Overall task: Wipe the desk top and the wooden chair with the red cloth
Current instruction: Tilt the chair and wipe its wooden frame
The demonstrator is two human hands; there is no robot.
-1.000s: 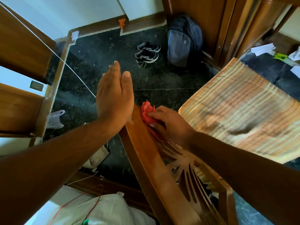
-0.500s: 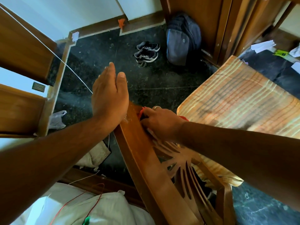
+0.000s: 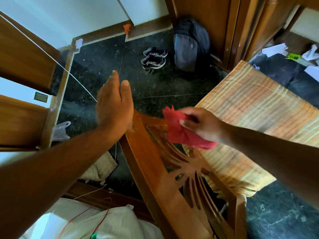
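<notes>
The wooden chair (image 3: pixel 155 163) stands below me, its carved backrest running from the centre down to the bottom edge. A striped orange cushion (image 3: pixel 255 118) covers its seat. My left hand (image 3: pixel 113 105) has straight fingers, and the heel of its palm presses against the top corner of the backrest. My right hand (image 3: pixel 202 125) grips the red cloth (image 3: pixel 179 131) just above the carved slats, right of the top rail. The cloth hangs crumpled and looks lifted off the wood. No desk top is in view.
A pair of dark shoes (image 3: pixel 154 58) and a grey backpack (image 3: pixel 190 44) sit on the black floor ahead. Wooden shelves (image 3: pixel 22 54) are at left, with a white cable (image 3: pixel 69 71) crossing them. White bags with a red wire (image 3: pixel 89 219) lie at the bottom. Papers (image 3: pixel 274 49) litter the far right.
My right hand has moved right and up, away from the backrest's top corner, bringing the red cloth back into view. My left hand stays against the chair's corner.
</notes>
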